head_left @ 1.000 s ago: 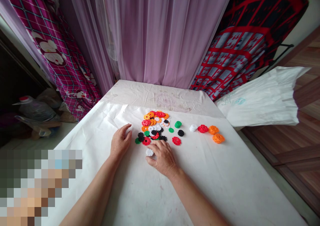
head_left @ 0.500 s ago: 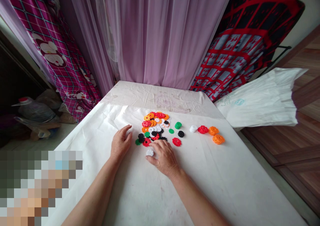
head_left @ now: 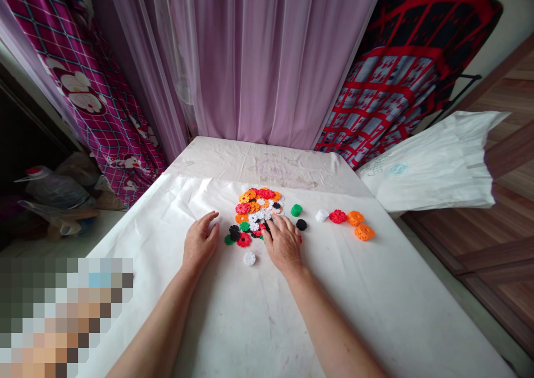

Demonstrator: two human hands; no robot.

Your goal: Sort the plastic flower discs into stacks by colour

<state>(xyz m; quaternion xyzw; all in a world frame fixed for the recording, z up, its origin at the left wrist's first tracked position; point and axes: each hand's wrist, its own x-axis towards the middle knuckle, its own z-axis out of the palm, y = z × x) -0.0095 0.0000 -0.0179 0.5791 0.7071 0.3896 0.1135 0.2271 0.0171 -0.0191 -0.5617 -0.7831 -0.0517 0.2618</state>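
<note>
A loose pile of flower-shaped plastic discs [head_left: 255, 215] in red, orange, white, black and green lies mid-table. My right hand [head_left: 285, 243] reaches over the pile's near right side, fingers spread, covering some discs. Whether a fingertip touches one I cannot tell. Partly hidden by that hand is a red disc [head_left: 300, 239]. Left of the pile, my left hand [head_left: 199, 241] rests on the cloth with fingers apart and nothing in it. A small white stack [head_left: 249, 258] sits between the hands, nearer to me.
To the right stand a green stack [head_left: 296, 210], a black stack [head_left: 301, 224], a white stack [head_left: 322, 215], a red stack [head_left: 337, 216] and two orange stacks [head_left: 364, 232]. A white plastic bag [head_left: 434, 163] hangs at the table's right edge. Purple curtains [head_left: 254, 60] hang behind.
My right hand has left the white stack and moved up and right onto the pile. It now covers the small green disc and most of the red one. My left hand stays put.
</note>
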